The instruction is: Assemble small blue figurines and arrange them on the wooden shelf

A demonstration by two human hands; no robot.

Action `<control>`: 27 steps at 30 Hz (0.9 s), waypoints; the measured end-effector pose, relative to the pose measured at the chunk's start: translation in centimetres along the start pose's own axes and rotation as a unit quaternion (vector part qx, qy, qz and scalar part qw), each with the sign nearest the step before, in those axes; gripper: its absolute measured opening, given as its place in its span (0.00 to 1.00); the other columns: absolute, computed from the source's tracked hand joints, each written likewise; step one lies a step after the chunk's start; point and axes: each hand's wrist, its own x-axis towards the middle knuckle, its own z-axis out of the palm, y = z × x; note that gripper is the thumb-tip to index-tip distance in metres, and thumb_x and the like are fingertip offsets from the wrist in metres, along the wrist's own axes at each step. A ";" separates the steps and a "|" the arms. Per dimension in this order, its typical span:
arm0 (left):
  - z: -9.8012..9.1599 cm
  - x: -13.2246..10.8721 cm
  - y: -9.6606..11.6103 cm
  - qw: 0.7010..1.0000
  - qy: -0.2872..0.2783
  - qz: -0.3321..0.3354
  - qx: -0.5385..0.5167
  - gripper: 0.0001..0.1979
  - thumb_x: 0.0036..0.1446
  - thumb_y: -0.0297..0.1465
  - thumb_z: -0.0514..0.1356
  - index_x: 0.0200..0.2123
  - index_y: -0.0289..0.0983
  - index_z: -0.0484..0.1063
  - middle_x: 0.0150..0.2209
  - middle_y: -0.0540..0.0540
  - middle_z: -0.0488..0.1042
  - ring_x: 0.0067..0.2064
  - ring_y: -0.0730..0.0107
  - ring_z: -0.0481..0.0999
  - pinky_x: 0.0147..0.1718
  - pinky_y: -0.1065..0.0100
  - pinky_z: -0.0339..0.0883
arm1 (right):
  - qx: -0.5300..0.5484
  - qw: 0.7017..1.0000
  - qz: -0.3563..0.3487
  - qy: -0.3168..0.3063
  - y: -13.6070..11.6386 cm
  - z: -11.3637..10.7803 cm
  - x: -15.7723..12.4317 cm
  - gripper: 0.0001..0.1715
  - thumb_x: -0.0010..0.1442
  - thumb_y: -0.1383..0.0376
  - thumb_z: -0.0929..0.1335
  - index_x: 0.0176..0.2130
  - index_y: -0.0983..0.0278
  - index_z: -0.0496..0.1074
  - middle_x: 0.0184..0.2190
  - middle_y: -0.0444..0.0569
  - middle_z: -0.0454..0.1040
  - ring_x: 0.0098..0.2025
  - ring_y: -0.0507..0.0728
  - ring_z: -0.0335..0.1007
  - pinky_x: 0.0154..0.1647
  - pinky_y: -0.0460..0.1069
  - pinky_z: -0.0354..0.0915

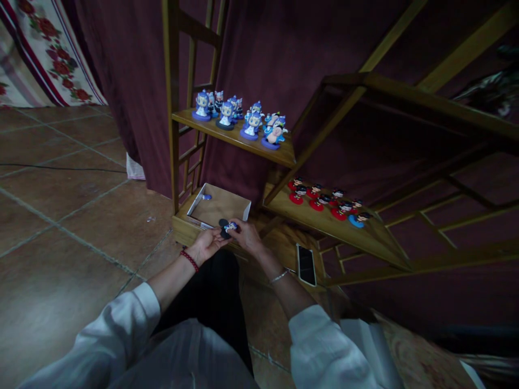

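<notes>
Just past the front of the cardboard box (239,201), both hands meet over small items. My left hand (210,242), palm turned up, supports dark round bases (223,222) at its fingertips. Between the fingers of my right hand (246,236) is a small blue-and-white figurine (231,227), held right at the dark bases; whether it is attached to one cannot be told. Inside the box lies a small blue piece (206,197).
Several blue-and-white figurines (227,114) stand on the upper wooden shelf (259,150). Lower right, several red-based figurines (320,201) and a blue-based one (359,219) occupy another shelf (365,246). A phone (306,265) lies below. Wooden shelf bars (344,111) slant across the right.
</notes>
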 end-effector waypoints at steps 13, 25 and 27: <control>0.8 -0.6 -0.6 0.998 -0.002 0.037 -0.045 0.10 0.53 0.16 0.49 0.28 0.29 0.68 0.29 0.41 0.74 0.32 0.67 0.75 0.42 0.56 0.68 | -0.038 0.998 0.039 0.024 -1.3 -0.6 -0.3 0.11 0.50 0.64 0.66 0.37 0.58 0.71 0.27 0.42 0.73 0.26 0.50 0.65 0.28 0.44 0.59; 0.9 -0.6 -1.0 0.997 0.035 0.035 -0.058 0.09 0.52 0.15 0.50 0.26 0.31 0.65 0.26 0.44 0.71 0.28 0.71 0.72 0.38 0.57 0.70 | -0.011 1.000 0.016 -0.002 -1.5 -0.8 -0.3 0.10 0.49 0.68 0.65 0.35 0.61 0.70 0.27 0.41 0.72 0.28 0.50 0.65 0.31 0.43 0.59; 0.9 -0.6 -1.0 0.997 0.036 0.037 -0.054 0.09 0.53 0.16 0.49 0.27 0.31 0.65 0.26 0.45 0.71 0.28 0.71 0.72 0.38 0.57 0.70 | -0.005 1.000 0.004 -0.007 -1.5 -0.8 -0.3 0.10 0.49 0.68 0.65 0.35 0.60 0.70 0.27 0.41 0.71 0.28 0.50 0.65 0.30 0.43 0.59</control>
